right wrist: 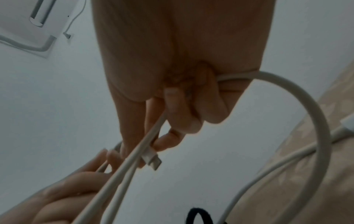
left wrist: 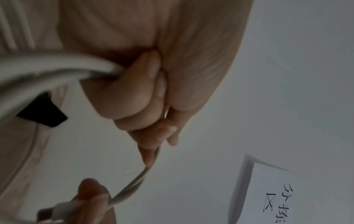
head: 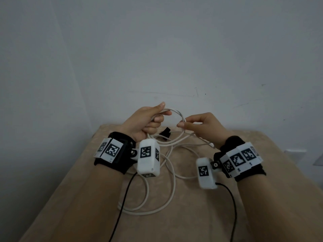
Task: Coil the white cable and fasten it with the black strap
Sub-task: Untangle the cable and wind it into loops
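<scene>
The white cable point(head: 172, 172) sprawls in loose loops over the beige-covered table point(head: 201, 220). My left hand point(head: 162, 110) grips a small raised loop of it, fingers curled round the cable point(left wrist: 57, 72). My right hand point(head: 180, 124) pinches the same loop on its right side, close to the cable's connector end point(right wrist: 152, 161), where two strands point(right wrist: 122, 174) run side by side through the fingers. The black strap point(head: 166, 131) lies on the table just below and between the hands, untouched; it also shows as a dark strap point(left wrist: 44, 113) under the left hand's cable and as a strap point(right wrist: 195, 215) at the bottom of the right wrist view.
A plain grey wall stands right behind the table's far edge. A paper sheet with writing point(left wrist: 277, 197) hangs on the wall. A white fixture point(right wrist: 34, 22) with a thin cord shows high up. Black leads point(head: 122, 198) trail from the wrist cameras across the table.
</scene>
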Tool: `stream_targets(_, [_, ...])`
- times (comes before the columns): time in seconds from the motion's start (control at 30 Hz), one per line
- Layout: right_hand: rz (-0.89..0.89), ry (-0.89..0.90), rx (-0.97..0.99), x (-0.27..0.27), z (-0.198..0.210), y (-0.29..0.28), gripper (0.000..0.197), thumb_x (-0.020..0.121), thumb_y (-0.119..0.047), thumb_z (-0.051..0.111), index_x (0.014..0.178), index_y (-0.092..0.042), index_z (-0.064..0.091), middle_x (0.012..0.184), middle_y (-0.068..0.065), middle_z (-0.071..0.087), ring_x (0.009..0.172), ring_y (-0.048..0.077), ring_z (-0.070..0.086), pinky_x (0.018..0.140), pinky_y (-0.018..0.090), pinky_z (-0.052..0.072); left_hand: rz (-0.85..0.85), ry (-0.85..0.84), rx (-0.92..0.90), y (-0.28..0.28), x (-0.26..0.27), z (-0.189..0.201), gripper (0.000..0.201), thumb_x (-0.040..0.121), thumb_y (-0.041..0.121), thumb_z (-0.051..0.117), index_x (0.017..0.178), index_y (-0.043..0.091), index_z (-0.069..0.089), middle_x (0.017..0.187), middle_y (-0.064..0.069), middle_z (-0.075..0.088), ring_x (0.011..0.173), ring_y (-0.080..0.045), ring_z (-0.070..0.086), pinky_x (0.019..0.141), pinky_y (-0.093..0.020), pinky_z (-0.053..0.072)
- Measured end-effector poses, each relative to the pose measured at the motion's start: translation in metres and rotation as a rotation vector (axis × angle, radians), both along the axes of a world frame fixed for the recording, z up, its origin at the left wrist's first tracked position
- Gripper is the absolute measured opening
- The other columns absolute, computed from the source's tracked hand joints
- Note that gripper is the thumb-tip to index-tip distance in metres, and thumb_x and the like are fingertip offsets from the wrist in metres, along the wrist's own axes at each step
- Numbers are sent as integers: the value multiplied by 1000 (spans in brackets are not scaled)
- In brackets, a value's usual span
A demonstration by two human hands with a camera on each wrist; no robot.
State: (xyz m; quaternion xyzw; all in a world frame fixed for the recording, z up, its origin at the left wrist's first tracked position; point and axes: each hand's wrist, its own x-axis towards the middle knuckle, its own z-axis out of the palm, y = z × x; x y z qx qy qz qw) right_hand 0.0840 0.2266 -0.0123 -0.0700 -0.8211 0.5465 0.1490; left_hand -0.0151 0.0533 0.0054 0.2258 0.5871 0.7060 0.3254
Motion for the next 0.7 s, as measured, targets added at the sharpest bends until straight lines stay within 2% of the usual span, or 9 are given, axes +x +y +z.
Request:
stream_targets(0.1, [-54,43,-98,-1,-2,2,21,83,-20,71,87,0,75,43,-14,49,37,4,29,38,12,26,-2,-153,154,3,0,-2,40,95,39,46,96,2,62,49,5,43,35,-3,35,36,-12,32])
stream_targets(0.2, [-111,97,-217,-3,-2,6,23,82,-22,72,87,1,75,45,-7,34,43,11,22,39,18,20,-14,-215,310,6,0,-4,42,96,38,43,94,1,62,51,1,51,46,-9,50,59,-21,52])
stream_targets(0.27, [-124,135,-298,-4,-2,6,23,83,-22,71,86,1,73,44,-6,30,42,12,20,40,21,16,-7,-226,387,10,2,-5,41,97,38,41,84,4,60,50,0,52,52,-13,55,73,-28,56])
stream_targets(0.33, [-116,167,-374,-6,-3,4,21,84,-20,69,86,0,73,41,-7,32,40,11,19,42,23,14,5,-228,452,14,6,-6,41,98,39,39,73,9,54,47,1,45,50,-14,52,77,-31,55])
stream_targets(0.37, [-108,174,-402,-7,-2,2,18,85,-19,68,85,-1,72,40,-8,35,39,10,20,43,25,13,8,-235,490,16,8,-6,42,98,39,38,69,12,49,45,2,40,46,-13,48,74,-30,55])
stream_targets(0.43, [-82,172,-409,-9,-3,-3,16,87,-19,66,83,-4,72,40,-10,39,38,9,21,44,25,14,3,-264,572,17,9,-5,42,100,37,34,65,15,41,42,5,33,36,-8,38,59,-24,52])
stream_targets(0.53, [-8,129,-313,-9,-4,-8,16,89,-20,64,82,-7,70,38,-12,39,36,8,24,40,21,17,-7,-276,611,14,5,-4,41,101,35,33,64,17,38,40,8,28,29,-3,26,36,-15,32])
stream_targets(0.6, [59,96,-248,-7,-3,-8,17,88,-20,65,83,-4,69,45,-11,49,38,7,29,40,19,23,20,-243,569,13,2,-4,41,101,35,32,64,18,35,40,9,27,28,-2,22,31,-15,18])
stream_targets(0.7, [121,16,-107,-3,0,-1,13,79,-20,75,86,-9,71,70,-7,62,46,7,40,45,18,33,66,-186,514,10,1,-2,40,101,34,32,64,19,33,39,10,26,28,-1,20,31,-16,12])
